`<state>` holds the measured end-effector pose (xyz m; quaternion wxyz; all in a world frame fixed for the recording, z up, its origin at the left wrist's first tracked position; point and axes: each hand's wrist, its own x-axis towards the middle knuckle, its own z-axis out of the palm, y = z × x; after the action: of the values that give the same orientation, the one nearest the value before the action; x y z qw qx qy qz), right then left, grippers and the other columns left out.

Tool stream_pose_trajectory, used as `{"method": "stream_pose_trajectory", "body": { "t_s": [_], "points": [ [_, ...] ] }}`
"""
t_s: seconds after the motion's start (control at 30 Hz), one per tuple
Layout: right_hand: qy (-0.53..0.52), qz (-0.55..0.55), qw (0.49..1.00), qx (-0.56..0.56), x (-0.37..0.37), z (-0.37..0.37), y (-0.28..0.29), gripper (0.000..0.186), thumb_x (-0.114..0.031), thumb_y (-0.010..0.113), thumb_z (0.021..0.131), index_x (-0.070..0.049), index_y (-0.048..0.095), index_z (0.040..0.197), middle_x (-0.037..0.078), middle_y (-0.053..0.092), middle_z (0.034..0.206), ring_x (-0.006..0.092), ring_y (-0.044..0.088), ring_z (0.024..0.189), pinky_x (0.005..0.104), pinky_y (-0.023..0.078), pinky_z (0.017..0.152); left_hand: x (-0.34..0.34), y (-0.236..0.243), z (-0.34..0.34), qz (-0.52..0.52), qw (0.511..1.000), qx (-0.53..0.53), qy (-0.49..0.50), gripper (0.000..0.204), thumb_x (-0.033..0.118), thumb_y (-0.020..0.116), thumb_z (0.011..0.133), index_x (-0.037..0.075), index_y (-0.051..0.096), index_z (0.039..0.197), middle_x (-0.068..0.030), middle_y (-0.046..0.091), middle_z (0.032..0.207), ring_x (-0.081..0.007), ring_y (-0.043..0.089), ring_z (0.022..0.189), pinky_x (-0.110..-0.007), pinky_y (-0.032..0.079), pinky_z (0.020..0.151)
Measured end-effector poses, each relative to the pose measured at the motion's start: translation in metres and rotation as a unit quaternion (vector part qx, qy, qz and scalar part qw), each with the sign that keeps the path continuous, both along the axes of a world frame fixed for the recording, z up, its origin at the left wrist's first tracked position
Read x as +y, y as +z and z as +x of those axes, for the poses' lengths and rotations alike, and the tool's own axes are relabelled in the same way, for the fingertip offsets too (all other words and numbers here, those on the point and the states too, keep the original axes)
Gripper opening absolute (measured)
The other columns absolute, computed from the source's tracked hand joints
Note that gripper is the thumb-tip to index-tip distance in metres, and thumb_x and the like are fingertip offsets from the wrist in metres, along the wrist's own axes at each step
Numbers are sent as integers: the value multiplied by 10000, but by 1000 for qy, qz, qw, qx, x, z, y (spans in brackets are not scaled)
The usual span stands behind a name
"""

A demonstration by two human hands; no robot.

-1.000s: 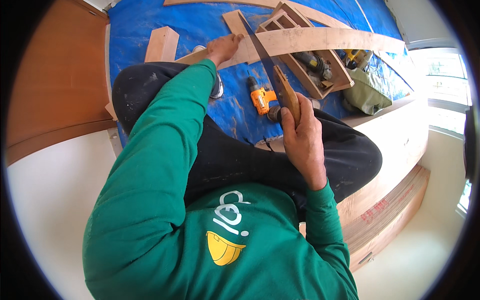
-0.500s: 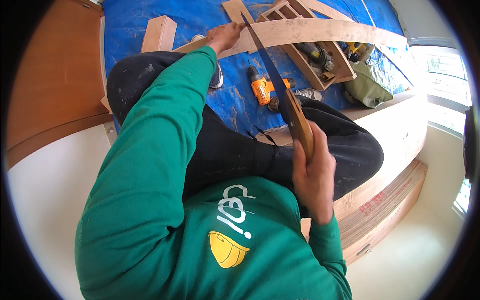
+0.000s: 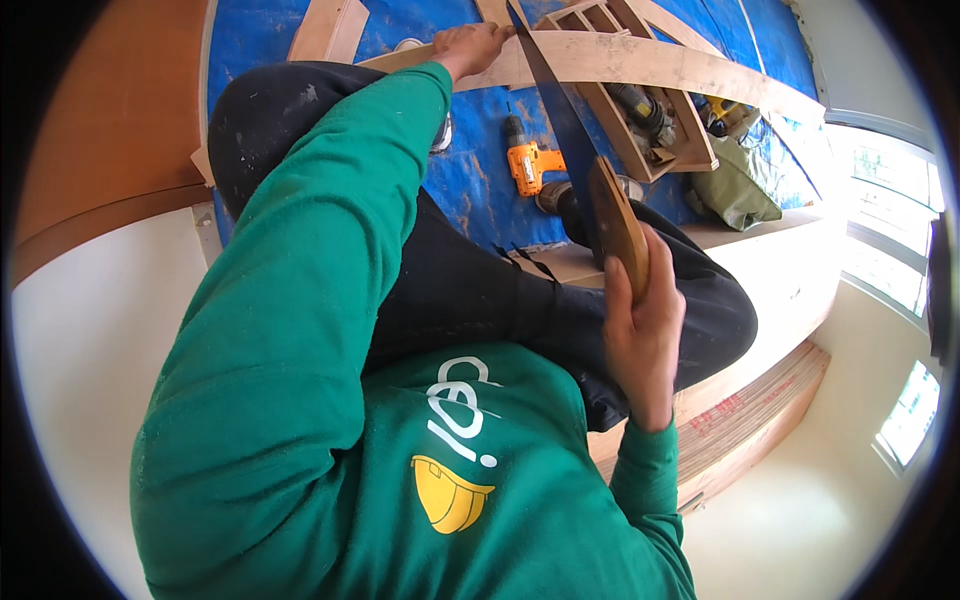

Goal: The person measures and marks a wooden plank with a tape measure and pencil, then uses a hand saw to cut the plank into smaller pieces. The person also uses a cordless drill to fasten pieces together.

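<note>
My right hand (image 3: 645, 330) is wrapped round the wooden handle of a handsaw (image 3: 560, 120), which I hold in front of my lap. Its long dark blade points away from me, and its far end crosses a long pale wooden plank (image 3: 690, 68). On the near left stretch of that plank, my left hand (image 3: 473, 50) grips the wood just beside the blade. Whether the teeth are cutting into the plank I cannot tell. An orange cordless drill (image 3: 525, 168) lies below the plank, left of the blade.
A blue sheet (image 3: 470, 190), dusted with sawdust, covers the floor. Tools sit in a wooden box (image 3: 695, 155) beyond the plank, by a green bag (image 3: 738, 185). Stacked boards (image 3: 745, 415) stand at my right; a wooden piece (image 3: 330, 28) lies far left, near a brown door (image 3: 110, 130).
The view has tilted a little. My right hand and the saw handle have moved slightly to the right and away from me. My left hand still grips the plank beside the blade.
</note>
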<state>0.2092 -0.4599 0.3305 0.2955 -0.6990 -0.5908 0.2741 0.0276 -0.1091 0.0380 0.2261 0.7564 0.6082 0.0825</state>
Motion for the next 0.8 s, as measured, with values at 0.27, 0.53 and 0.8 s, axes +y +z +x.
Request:
{"method": "stream_pose_trajectory", "body": {
  "t_s": [0.27, 0.53, 0.8],
  "points": [
    [34, 41, 999, -9, 103, -12, -75, 389, -171, 655, 1123, 4, 554, 1456, 368, 751, 1068, 581, 731, 977, 620, 567, 785, 0, 14, -2, 10, 1000, -9, -5, 668, 700, 321, 1174, 289, 733, 1503, -171, 785, 1411, -437, 721, 1317, -589, 529, 1130],
    [10, -33, 998, -51, -4, -20, 27, 455, -46, 659, 1092, -7, 524, 1525, 349, 762, 1109, 557, 755, 1041, 573, 617, 822, -2, 4, 0, 11, 1000, -7, -4, 600, 622, 309, 1200, 327, 725, 1516, -135, 792, 1404, -409, 730, 1307, -570, 535, 1118],
    [5, -11, 998, -55, 144, -32, -103, 383, -220, 620, 1136, -22, 518, 1447, 384, 764, 1065, 603, 732, 987, 670, 576, 832, 3, 19, -9, -44, 998, -14, -40, 546, 562, 504, 1147, 231, 684, 1542, -168, 775, 1424, -416, 711, 1342, -571, 529, 1134]
  ]
}}
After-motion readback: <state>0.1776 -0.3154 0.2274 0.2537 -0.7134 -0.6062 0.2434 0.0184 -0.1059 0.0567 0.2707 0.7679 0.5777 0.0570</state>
